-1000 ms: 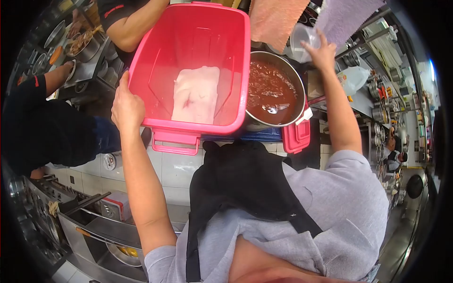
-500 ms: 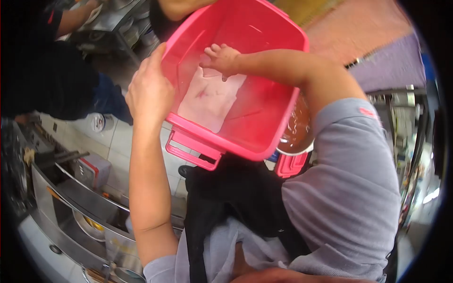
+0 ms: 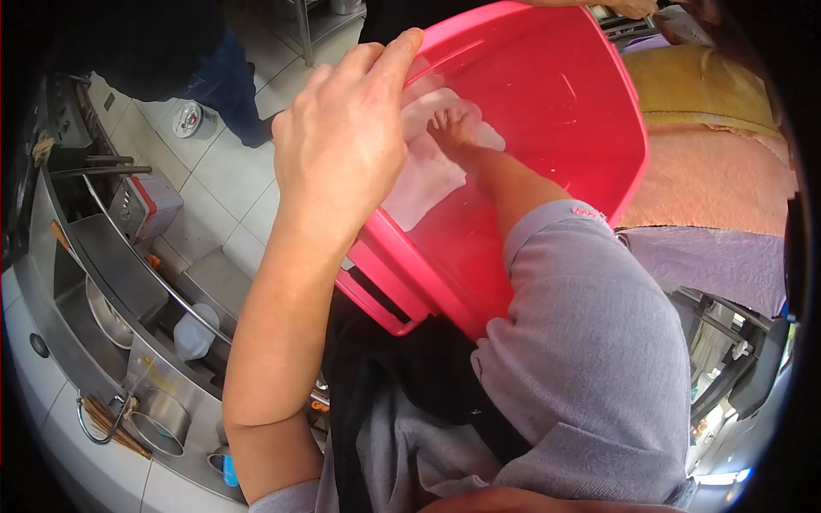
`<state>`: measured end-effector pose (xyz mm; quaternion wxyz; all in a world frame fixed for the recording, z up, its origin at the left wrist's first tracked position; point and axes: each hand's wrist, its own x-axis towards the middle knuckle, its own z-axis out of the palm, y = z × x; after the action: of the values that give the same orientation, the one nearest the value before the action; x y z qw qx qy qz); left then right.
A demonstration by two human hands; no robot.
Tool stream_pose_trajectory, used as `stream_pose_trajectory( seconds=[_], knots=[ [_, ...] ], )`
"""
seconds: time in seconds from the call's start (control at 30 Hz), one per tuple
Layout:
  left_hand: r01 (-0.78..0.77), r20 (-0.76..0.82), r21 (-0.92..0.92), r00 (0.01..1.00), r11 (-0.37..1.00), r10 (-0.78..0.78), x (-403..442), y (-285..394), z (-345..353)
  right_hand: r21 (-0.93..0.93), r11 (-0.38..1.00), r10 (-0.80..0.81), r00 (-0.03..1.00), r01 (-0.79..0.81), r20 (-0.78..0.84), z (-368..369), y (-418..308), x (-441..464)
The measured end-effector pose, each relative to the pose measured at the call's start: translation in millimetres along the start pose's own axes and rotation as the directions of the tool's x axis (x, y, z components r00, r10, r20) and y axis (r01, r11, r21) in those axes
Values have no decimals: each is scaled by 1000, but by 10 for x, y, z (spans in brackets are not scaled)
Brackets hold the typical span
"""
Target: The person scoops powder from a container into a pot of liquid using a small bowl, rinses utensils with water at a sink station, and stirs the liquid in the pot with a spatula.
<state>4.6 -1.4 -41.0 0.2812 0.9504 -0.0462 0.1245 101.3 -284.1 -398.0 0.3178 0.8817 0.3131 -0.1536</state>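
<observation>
A large pink plastic tub (image 3: 564,111) is tilted in front of my body. My left hand (image 3: 351,120) is closed over its left rim, with the thumb and fingers wrapped round the edge. Deep inside the tub is my right hand (image 3: 455,135), its fingers apart on a pale, flat, cloth-like piece (image 3: 419,184) that lies against the inner surface. Whether this piece is cloth or something else I cannot tell. A pink handle (image 3: 376,299) sticks out at the tub's near end.
Yellow, orange and purple cloths (image 3: 710,171) are spread at the right. A person in dark clothes (image 3: 205,77) stands at the far left, near a small bucket (image 3: 190,120) on the tiled floor. Along the left runs a steel counter (image 3: 111,256) with pots. Another person's hand (image 3: 633,7) shows at the top.
The tub has tipped further and shifted up and right in view. My right hand has reached deeper into it. The bowl of brown liquid is out of sight.
</observation>
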Motion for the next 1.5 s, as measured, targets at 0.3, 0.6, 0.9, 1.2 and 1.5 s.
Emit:
stream_pose_trajectory(
  seconds=[0.3, 0.6, 0.9, 1.2, 1.5],
  knots=[
    [25, 26, 0, 999, 1000, -25, 0, -13, -93, 576, 810, -185, 882, -112, 433, -895, -378, -84],
    [7, 15, 11, 1000, 1000, -7, -13, -11, -47, 45, 999, -21, 998, 19, 51, -475, 200, 65],
    [6, -3, 20, 1000, 1000, -6, -10, -10, -68, 350, 750, 253, 734, -560, 631, -550, -157, -270],
    [36, -29, 7, 999, 999, -36, -81, -20, -89, 620, 711, -102, 824, -332, 558, -669, -735, -160],
    [24, -119, -39, 992, 999, -28, -123, -78, -118, 768, 631, -307, 873, -110, 378, 44, -1120, -30]
  ],
)
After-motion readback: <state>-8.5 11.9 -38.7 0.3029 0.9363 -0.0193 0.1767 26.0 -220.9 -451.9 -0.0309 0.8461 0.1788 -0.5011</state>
